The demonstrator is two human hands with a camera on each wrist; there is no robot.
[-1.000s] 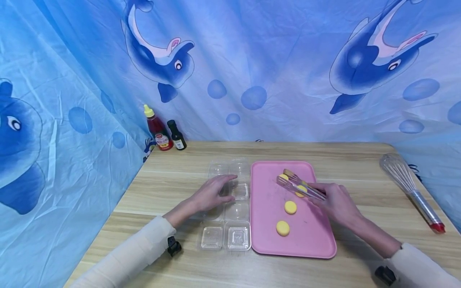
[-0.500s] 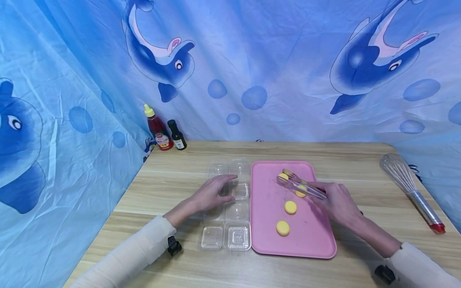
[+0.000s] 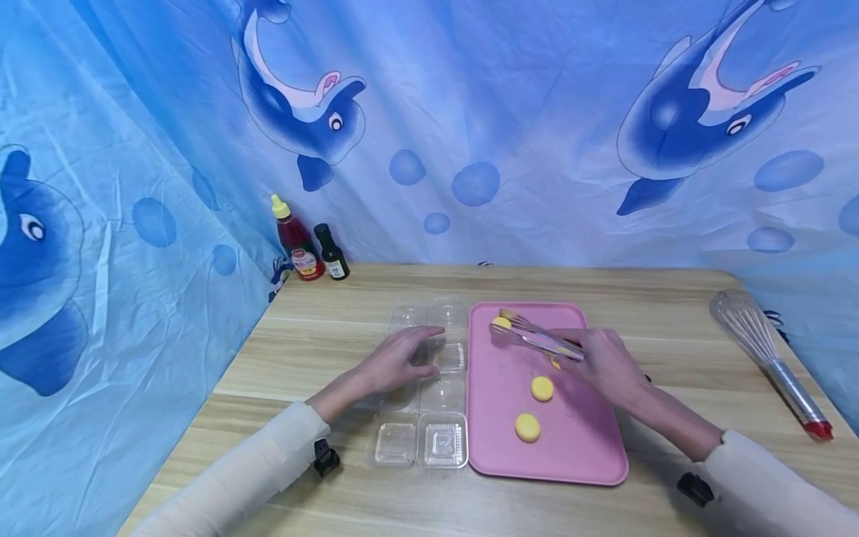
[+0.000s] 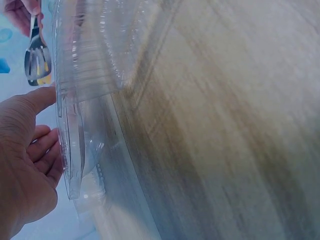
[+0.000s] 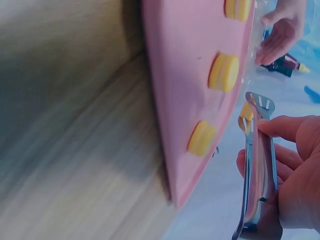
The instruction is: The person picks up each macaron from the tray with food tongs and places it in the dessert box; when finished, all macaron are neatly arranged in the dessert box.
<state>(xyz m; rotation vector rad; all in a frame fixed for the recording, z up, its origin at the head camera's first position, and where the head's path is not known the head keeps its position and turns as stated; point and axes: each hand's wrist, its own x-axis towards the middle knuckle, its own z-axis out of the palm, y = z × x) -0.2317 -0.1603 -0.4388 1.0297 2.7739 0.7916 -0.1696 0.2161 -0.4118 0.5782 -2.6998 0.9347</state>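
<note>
My right hand grips metal serving tongs above the upper part of the pink tray. Between the tongs' slotted ends is a yellow macaron, which the right wrist view shows raised over the tray. Three more yellow macarons lie on the tray: one at the front, one behind it, and a third mostly covered by the right hand in the head view. My left hand, fingers relaxed and thumb apart, rests at the clear plastic containers left of the tray.
The containers stand lids-up along the tray's left side. A red sauce bottle with a yellow cap and a small dark bottle stand at the back left corner. A whisk lies along the right edge of the wooden table.
My right hand has moved left with the tongs, carrying the macaron from its place on the tray toward the tray's left side. The left hand stays put.
</note>
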